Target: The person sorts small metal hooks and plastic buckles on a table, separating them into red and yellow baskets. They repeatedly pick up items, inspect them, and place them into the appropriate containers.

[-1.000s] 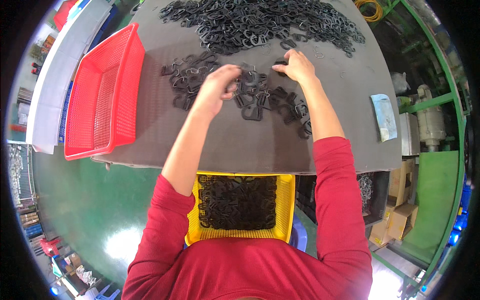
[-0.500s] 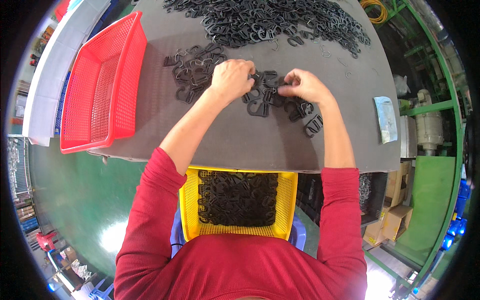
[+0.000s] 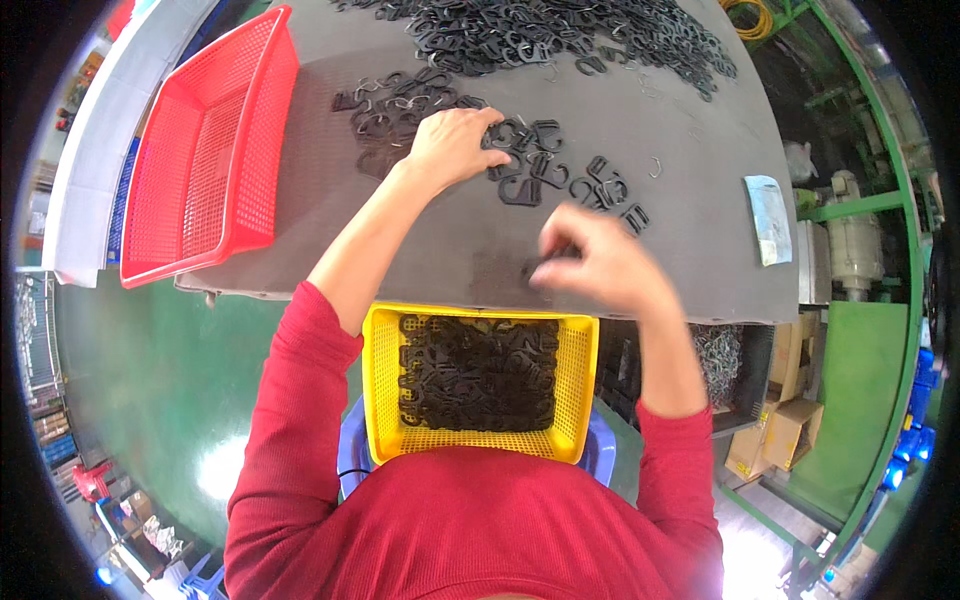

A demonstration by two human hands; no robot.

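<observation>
My left hand [image 3: 452, 148] rests at the left edge of a small cluster of black plastic hooks [image 3: 520, 190], thumb and fingers apart, seemingly gripping none of them. Blurred by motion, my right hand [image 3: 600, 262] is over the near part of the table with its fingers closed on a dark piece that looks like a black plastic hook [image 3: 535, 268]. A few more hooks [image 3: 610, 190] lie just beyond the right hand. Left of my left hand is another loose group of hooks [image 3: 372, 122], some with thin metal wire hooks among them.
A large heap of black hooks [image 3: 480, 40] covers the table's far side. A red basket [image 3: 262, 150] stands at the left. Below the table edge, a yellow basket [image 3: 580, 400] holds many hooks. A blue-white packet [image 3: 768, 220] lies at the right; a dark crate [image 3: 755, 380] holds metal pieces.
My right hand has drawn back from the cluster toward the near table edge, carrying a dark piece. The left hand has stayed nearly in place, its thumb and fingers now wider apart.
</observation>
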